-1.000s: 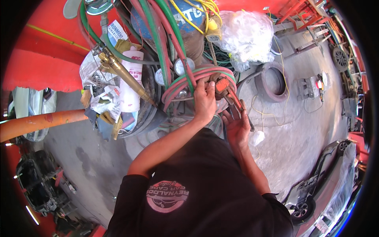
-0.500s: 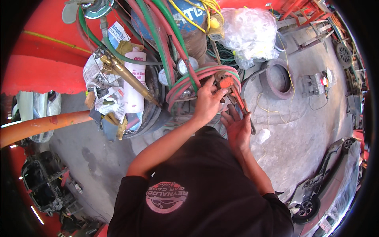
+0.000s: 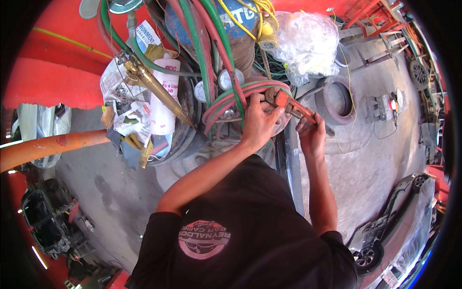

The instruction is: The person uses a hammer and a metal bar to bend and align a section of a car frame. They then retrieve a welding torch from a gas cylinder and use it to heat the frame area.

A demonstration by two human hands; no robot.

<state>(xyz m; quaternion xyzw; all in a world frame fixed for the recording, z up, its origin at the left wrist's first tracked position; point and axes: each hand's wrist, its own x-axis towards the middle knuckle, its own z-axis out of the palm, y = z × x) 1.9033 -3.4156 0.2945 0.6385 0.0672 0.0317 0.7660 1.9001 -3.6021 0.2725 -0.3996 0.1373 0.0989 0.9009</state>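
Observation:
An orange-red pipe wrench [image 3: 299, 110] spans the space between my two hands, its toothed jaw end at the left and its handle running right and slightly down. My left hand [image 3: 260, 126] is closed with thumb and fingers at the jaw end; part of the grip is hidden behind the fingers. On the handle, the fingers of my right hand [image 3: 314, 136] are curled round it. Just behind the jaw lies a coil of red and green hoses [image 3: 226, 107]. Two round pressure gauges [image 3: 231, 79] show left of it.
To the left, a brass cutting torch [image 3: 156, 91] lies beside a white bottle [image 3: 165, 113] and crumpled newspaper. A blue gas cylinder [image 3: 211, 29] stands ahead. Farther right are a plastic-wrapped bundle [image 3: 308, 45], a ring-shaped tyre-like object [image 3: 325, 103] and a car [image 3: 414, 236].
The wrench handle has swung up and to the right. My right hand, open under the handle before, has risen with it and closed round it. My left hand stays at the jaw end.

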